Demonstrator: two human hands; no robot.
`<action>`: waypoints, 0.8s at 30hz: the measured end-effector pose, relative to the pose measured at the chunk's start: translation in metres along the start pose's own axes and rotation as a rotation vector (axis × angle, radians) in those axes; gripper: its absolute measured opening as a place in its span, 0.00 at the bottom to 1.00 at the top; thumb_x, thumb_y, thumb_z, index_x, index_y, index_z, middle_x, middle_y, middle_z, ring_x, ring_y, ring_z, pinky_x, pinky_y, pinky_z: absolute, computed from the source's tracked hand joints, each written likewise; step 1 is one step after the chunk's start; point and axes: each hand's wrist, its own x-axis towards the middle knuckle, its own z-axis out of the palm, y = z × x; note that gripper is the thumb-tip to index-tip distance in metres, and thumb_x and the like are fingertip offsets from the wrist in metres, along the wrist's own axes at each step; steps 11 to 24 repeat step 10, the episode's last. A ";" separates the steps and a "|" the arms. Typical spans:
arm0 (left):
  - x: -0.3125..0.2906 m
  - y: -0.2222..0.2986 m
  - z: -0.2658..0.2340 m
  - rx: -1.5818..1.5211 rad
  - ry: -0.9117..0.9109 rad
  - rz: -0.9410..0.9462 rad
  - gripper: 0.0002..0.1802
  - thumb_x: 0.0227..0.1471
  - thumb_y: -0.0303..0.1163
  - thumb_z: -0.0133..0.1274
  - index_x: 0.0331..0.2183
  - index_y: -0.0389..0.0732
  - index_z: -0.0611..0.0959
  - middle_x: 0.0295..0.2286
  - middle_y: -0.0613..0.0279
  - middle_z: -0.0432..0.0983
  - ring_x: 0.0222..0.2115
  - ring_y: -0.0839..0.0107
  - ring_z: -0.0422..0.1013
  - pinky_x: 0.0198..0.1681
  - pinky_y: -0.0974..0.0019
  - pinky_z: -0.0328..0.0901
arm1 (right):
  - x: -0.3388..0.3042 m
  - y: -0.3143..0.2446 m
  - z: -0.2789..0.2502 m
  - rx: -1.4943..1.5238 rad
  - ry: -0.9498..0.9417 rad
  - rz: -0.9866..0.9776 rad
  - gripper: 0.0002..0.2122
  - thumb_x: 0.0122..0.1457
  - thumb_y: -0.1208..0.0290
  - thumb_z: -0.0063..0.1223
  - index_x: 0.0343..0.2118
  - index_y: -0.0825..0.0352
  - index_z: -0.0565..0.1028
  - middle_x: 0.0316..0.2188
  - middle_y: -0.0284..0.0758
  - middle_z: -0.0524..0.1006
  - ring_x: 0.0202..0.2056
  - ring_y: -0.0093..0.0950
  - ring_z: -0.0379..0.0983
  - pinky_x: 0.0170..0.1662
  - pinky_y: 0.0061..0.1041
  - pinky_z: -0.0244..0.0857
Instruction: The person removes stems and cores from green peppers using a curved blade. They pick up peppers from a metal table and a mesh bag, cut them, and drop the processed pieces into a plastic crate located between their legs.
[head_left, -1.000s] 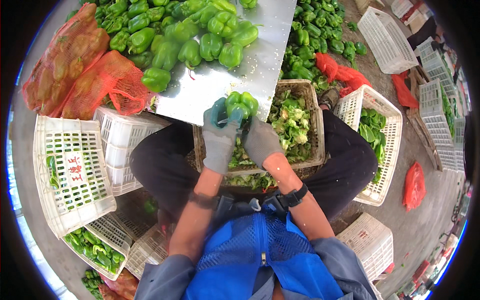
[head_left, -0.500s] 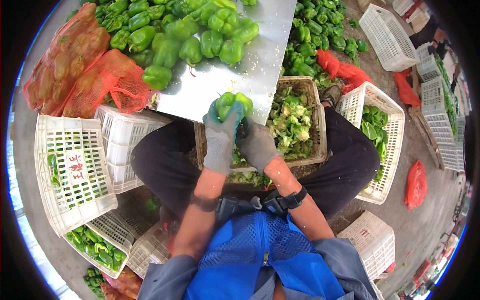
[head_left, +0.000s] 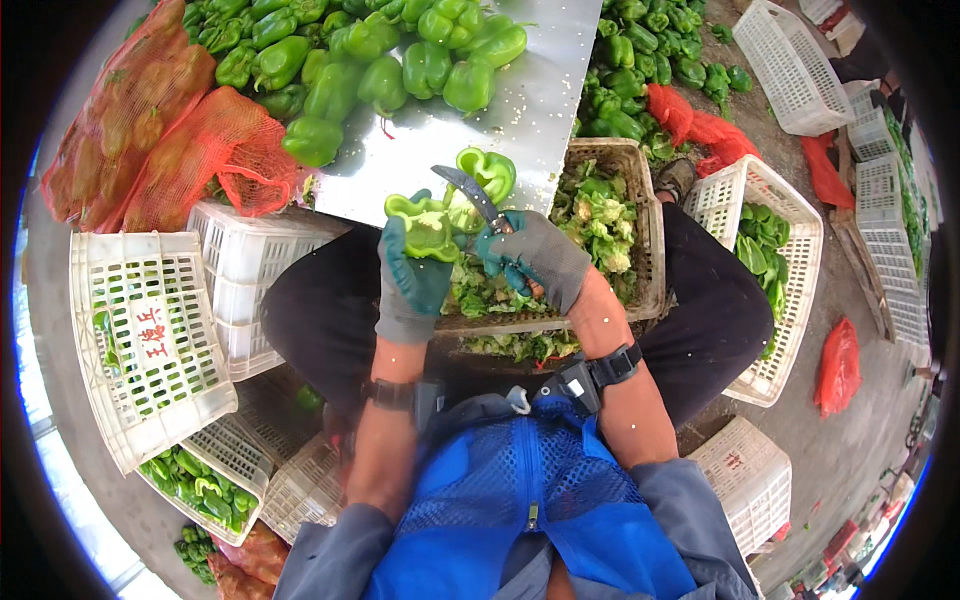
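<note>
My gloved left hand (head_left: 412, 280) holds a cut half of a green bell pepper (head_left: 425, 228), its hollow inside facing up. Gripped in my gloved right hand (head_left: 545, 258) is a small knife (head_left: 467, 190) with a curved blade, pointing up and left. The other pepper half (head_left: 486, 176) shows its pale inside just beyond the blade, at the near edge of the metal table (head_left: 370, 195); whether it rests there I cannot tell. Under my hands a crate (head_left: 655, 240) between my legs holds pale pepper cores and scraps (head_left: 597, 220).
Whole green peppers (head_left: 360, 80) are heaped on the table. Red mesh sacks (head_left: 120, 130) stand at the left. White crates (head_left: 150, 345) flank me on the left, and another white crate (head_left: 800, 290) with cut peppers is on the right. A red bag (head_left: 838, 368) lies on the floor.
The whole pepper held between both hands is now split into two halves. My hands have moved apart, and the knife blade has come into view in my right hand.
</note>
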 end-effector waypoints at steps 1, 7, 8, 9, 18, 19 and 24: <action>0.001 0.001 -0.001 -0.064 -0.034 0.007 0.33 0.70 0.54 0.52 0.63 0.39 0.75 0.57 0.54 0.77 0.55 0.56 0.75 0.54 0.47 0.74 | 0.001 -0.001 -0.001 0.031 -0.001 0.018 0.10 0.60 0.66 0.66 0.35 0.68 0.80 0.21 0.30 0.79 0.12 0.17 0.68 0.14 0.21 0.58; -0.008 0.010 -0.005 -0.290 -0.090 -0.193 0.44 0.65 0.68 0.49 0.61 0.37 0.78 0.49 0.52 0.81 0.48 0.50 0.77 0.47 0.50 0.74 | 0.023 -0.003 0.018 0.148 0.200 -0.166 0.14 0.59 0.65 0.66 0.38 0.72 0.80 0.22 0.35 0.80 0.20 0.27 0.76 0.23 0.27 0.69; -0.012 0.007 -0.002 -0.282 -0.086 -0.191 0.44 0.65 0.69 0.50 0.62 0.39 0.78 0.51 0.53 0.81 0.50 0.52 0.77 0.50 0.50 0.75 | 0.026 -0.004 0.021 -0.165 0.331 -0.318 0.15 0.58 0.64 0.66 0.39 0.72 0.80 0.23 0.38 0.80 0.23 0.31 0.78 0.27 0.30 0.71; -0.016 0.003 0.002 -0.274 -0.083 -0.188 0.44 0.65 0.69 0.51 0.63 0.41 0.78 0.54 0.55 0.81 0.52 0.53 0.77 0.52 0.51 0.75 | 0.028 -0.006 0.022 -0.481 0.457 -0.467 0.15 0.58 0.64 0.66 0.39 0.73 0.81 0.23 0.40 0.81 0.25 0.34 0.79 0.31 0.34 0.73; -0.019 -0.001 0.006 -0.271 0.046 -0.111 0.42 0.64 0.70 0.51 0.64 0.48 0.78 0.56 0.55 0.80 0.55 0.51 0.76 0.51 0.51 0.76 | 0.029 -0.006 0.024 -0.485 0.454 -0.468 0.15 0.58 0.64 0.66 0.39 0.73 0.81 0.23 0.40 0.81 0.25 0.34 0.79 0.31 0.34 0.73; -0.019 -0.001 0.006 -0.271 0.046 -0.111 0.42 0.64 0.70 0.51 0.64 0.48 0.78 0.56 0.55 0.80 0.55 0.51 0.76 0.51 0.51 0.76 | 0.029 -0.006 0.024 -0.485 0.454 -0.468 0.15 0.58 0.64 0.66 0.39 0.73 0.81 0.23 0.40 0.81 0.25 0.34 0.79 0.31 0.34 0.73; -0.019 -0.001 0.006 -0.271 0.046 -0.111 0.42 0.64 0.70 0.51 0.64 0.48 0.78 0.56 0.55 0.80 0.55 0.51 0.76 0.51 0.51 0.76 | 0.029 -0.006 0.024 -0.485 0.454 -0.468 0.15 0.58 0.64 0.66 0.39 0.73 0.81 0.23 0.40 0.81 0.25 0.34 0.79 0.31 0.34 0.73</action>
